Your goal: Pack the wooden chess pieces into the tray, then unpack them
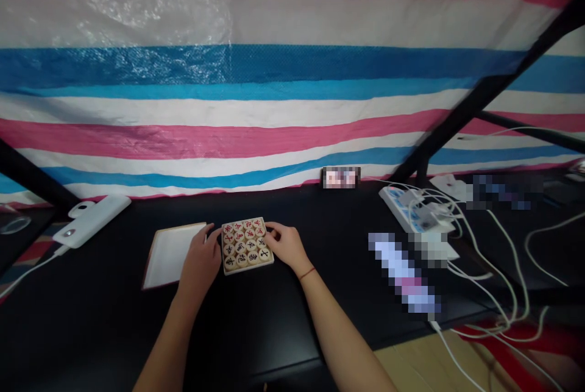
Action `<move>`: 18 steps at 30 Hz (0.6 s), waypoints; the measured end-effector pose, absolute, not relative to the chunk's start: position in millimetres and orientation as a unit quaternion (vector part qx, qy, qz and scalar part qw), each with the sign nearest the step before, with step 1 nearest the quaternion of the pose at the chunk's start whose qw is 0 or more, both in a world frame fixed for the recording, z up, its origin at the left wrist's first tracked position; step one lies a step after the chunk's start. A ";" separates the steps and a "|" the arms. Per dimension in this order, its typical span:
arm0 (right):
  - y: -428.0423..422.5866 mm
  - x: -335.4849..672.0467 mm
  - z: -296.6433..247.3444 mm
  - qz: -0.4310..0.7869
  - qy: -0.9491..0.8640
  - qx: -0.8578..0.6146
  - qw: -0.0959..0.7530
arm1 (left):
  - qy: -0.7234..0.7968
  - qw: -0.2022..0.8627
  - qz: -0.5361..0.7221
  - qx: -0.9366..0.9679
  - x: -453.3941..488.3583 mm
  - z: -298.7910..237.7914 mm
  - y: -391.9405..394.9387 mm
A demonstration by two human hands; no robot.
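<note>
A shallow white box of xiangqi pieces (249,269) sits on the black table between my hands. Its round wooden pieces stand in rows, with red characters toward the back and black ones toward the front. My left hand (201,263) is against the box's left edge, fingers bent and pointing forward. On the other side, my right hand (289,248) grips the right edge with curled fingers, partly hidden by the hand itself. The box lid (169,256) lies with its white inside up, partly behind my left hand.
A white device with a cable (94,221) lies at the left. A blurred phone-like screen (340,177) stands at the back. On the right are a power strip (402,212) with tangled white cables and a blurred phone (404,276). A striped sheet (228,111) hangs behind.
</note>
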State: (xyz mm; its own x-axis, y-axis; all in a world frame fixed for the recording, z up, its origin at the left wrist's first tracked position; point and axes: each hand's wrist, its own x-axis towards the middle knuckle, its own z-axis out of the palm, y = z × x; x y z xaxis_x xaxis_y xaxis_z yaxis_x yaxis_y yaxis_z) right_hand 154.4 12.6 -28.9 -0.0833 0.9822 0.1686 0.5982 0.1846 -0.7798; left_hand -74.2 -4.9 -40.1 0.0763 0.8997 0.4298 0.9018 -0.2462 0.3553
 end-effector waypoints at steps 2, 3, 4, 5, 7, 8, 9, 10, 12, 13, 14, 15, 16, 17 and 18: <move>14.0 152.3 -30.5 0.269 -0.675 -0.587 0.357 | -0.612 0.005 -0.291 -0.735 -72.1 -38.4 -4.9; 14.6 151.3 -31.1 0.268 -0.668 -0.594 0.359 | -0.611 0.006 -0.294 -0.735 -71.6 -37.8 -4.4; 15.0 150.5 -31.5 0.267 -0.660 -0.602 0.361 | -0.610 0.008 -0.298 -0.734 -71.5 -37.5 -3.5; 15.2 149.8 -31.5 0.266 -0.654 -0.609 0.361 | -0.609 0.008 -0.302 -0.733 -71.9 -37.5 -2.4; 14.5 149.0 -30.8 0.266 -0.656 -0.610 0.355 | -0.608 0.007 -0.307 -0.733 -74.2 -38.0 0.4; 13.7 148.8 -30.1 0.266 -0.663 -0.605 0.352 | -0.605 0.003 -0.308 -0.735 -76.1 -38.3 2.2; 12.8 148.8 -29.4 0.265 -0.669 -0.601 0.349 | -0.600 -0.002 -0.309 -0.737 -78.4 -38.3 4.3; 11.9 148.6 -28.7 0.265 -0.674 -0.597 0.346 | -0.595 -0.009 -0.312 -0.741 -81.0 -37.6 6.9; 10.4 148.0 -27.7 0.265 -0.676 -0.595 0.345 | -0.585 -0.022 -0.316 -0.746 -85.8 -33.2 13.1; 10.1 147.4 -27.3 0.265 -0.675 -0.597 0.345 | -0.585 -0.029 -0.312 -0.748 -87.4 -29.2 16.7; 10.1 146.5 -27.0 0.264 -0.673 -0.599 0.345 | -0.592 -0.033 -0.307 -0.745 -88.1 -24.3 20.4; 10.3 145.4 -26.9 0.262 -0.670 -0.602 0.346 | -0.605 -0.036 -0.293 -0.740 -87.6 -18.6 23.9; 10.7 144.2 -26.8 0.260 -0.666 -0.607 0.347 | -0.618 -0.041 -0.270 -0.738 -85.7 -12.7 27.0; 11.1 143.1 -26.9 0.257 -0.663 -0.612 0.347 | -0.631 -0.044 -0.243 -0.736 -82.6 -7.0 29.4; 11.5 142.0 -27.1 0.255 -0.660 -0.616 0.347 | -0.644 -0.044 -0.214 -0.733 -78.4 -2.2 31.0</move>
